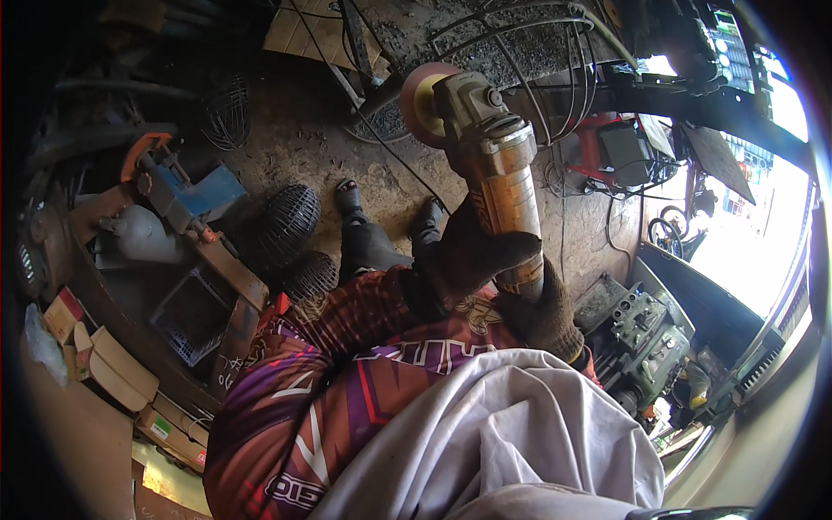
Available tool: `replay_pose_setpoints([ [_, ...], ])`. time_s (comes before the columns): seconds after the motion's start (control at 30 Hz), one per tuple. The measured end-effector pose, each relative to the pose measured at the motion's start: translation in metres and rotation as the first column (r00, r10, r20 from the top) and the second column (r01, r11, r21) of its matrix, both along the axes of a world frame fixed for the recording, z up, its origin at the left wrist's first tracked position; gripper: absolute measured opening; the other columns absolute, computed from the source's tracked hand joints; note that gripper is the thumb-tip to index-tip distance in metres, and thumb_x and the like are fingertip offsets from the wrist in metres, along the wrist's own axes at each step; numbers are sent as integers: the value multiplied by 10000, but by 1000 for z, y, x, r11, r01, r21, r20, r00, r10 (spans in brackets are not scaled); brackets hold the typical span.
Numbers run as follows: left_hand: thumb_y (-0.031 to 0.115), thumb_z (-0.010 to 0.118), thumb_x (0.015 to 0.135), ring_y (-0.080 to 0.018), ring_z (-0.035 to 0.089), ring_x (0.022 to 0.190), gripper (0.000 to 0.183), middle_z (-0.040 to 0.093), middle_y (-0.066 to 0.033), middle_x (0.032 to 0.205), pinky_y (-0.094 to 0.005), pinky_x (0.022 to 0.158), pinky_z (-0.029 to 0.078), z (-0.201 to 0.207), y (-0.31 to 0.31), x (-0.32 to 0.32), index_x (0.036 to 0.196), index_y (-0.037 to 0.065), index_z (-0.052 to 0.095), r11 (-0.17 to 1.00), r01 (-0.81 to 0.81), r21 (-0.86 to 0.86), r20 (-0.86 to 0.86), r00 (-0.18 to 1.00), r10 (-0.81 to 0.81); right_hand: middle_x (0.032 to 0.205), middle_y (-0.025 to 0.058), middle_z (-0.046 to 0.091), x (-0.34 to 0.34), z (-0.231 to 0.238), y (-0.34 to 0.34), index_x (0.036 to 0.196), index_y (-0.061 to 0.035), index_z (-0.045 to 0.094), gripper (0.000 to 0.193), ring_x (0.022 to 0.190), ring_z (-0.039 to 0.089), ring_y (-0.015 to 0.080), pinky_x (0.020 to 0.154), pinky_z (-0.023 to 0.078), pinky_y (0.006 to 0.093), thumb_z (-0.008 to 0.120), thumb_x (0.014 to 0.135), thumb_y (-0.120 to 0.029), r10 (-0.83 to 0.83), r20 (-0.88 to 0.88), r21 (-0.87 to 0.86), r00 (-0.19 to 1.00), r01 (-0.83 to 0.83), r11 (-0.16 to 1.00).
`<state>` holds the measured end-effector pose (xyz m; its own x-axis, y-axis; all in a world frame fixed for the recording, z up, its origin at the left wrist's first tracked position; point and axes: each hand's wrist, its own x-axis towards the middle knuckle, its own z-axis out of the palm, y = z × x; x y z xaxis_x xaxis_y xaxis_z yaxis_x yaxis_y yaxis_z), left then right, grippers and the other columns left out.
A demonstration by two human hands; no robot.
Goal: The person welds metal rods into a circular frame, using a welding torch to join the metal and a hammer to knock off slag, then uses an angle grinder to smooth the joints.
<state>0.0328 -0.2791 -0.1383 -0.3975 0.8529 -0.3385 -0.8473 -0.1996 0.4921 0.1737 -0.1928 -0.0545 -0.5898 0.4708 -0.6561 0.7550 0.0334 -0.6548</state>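
Observation:
An angle grinder (pixel 507 178) with an orange-tan, scuffed body is held up in front of my chest. Its grey metal head points up and away, and a round disc with a reddish rim and a yellowish middle (pixel 428 102) is fitted there. In a dark work glove, my left hand (pixel 477 251) wraps round the body, thumb across it. My right hand (pixel 548 319), in a brownish knit glove, grips the rear end of the grinder. The disc appears apart from the metal frame beyond it, though the gap is hard to judge.
A blue and orange machine (pixel 204 192) stands at the left, near black woven wire baskets (pixel 282 225). On the right are a red machine with cables (pixel 602 152) and a greasy metal machine part (pixel 637 334). A cable crosses the floor (pixel 295 160) near my feet.

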Motion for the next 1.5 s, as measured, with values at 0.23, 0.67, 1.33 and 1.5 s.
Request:
replay_pose_setpoints([
  [0.23, 101, 800, 761, -179, 635, 988, 557, 620, -63, 1082, -358, 870, 549, 0, 2, -6, 1239, 53, 519, 1000, 19, 21, 36, 999, -19, 1237, 130, 634, -10, 3, -3, 1392, -31, 462, 668, 1141, 604, 205, 979, 484, 377, 760, 795, -21, -47, -40, -29, 998, 46, 999],
  [0.67, 117, 803, 760, -183, 649, 964, 516, 641, -65, 1048, -354, 845, 558, 4, -1, -13, 1201, 47, 545, 1000, 1, -6, -10, 1000, -1, 1217, 128, 649, -18, 7, -1, 1376, -35, 481, 669, 1118, 620, 209, 953, 500, 381, 777, 776, -51, 1, 11, -1, 1000, -1, 1000],
  [1.33, 115, 834, 731, -168, 639, 961, 576, 619, -55, 1050, -351, 836, 561, -3, 3, -4, 1210, 52, 521, 998, -22, 51, -43, 999, 24, 1210, 124, 654, -11, 9, -7, 1358, -29, 494, 643, 1092, 631, 186, 938, 522, 375, 789, 787, -48, -59, 82, 5, 995, 59, 998],
  [1.5, 96, 817, 745, -177, 640, 970, 571, 618, -62, 1072, -355, 849, 559, 0, 5, -9, 1227, 50, 514, 996, -32, 88, 17, 999, 30, 1205, 128, 658, -7, 4, -3, 1359, -29, 493, 655, 1093, 634, 194, 935, 520, 375, 799, 781, -66, -50, 71, 46, 996, 47, 998],
])
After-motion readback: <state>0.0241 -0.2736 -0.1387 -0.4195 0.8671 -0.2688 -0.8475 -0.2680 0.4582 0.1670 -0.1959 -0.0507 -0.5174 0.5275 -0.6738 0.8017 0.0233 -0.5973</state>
